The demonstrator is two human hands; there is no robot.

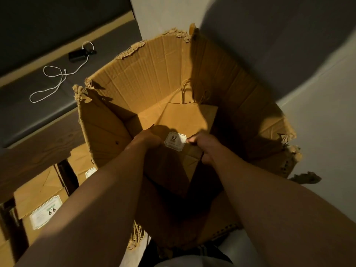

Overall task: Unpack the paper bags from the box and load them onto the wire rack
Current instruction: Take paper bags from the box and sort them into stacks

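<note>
**Brown paper bags, in carton, both hands engaged**

Kraft paper, flat-folded: stack of paper bags [179, 120] lying in bottom of cardboard box [134, 74], twisted-paper handles [185, 93] pointing toward far wall of box. White label [175, 142] printed "9.9" on topmost bag, between the two hands.

Left hand [149, 138]: fingers curled over near-left edge of the stack, gripping it; fingertips hidden in shadow, exact hold not clear. Right hand [204, 146]: fingers [192, 140] curled, pinching near-right edge of the stack just beside the label. Both forearms bare, reaching down into the box from near edge of view.

Box: corrugated, open top, upper rim roughly torn all round, flaps splayed outward; right inner wall in deep shadow. Standing on pale floor [317, 132], which also carries a large dark shadow at upper right.

Left of box: more brown bags [38, 189] of same type, stacked, each with white "9.9" label [47, 211], lying between dark uprights; whether these belong to a wire rack cannot be told. Above them, wooden edge [38, 143] and dark grey padded surface [48, 89]. On that surface: small black device [78, 54] with white cable [55, 78] looped loosely across it.

Near bottom of view: part of person's light clothing [192, 262].
</note>
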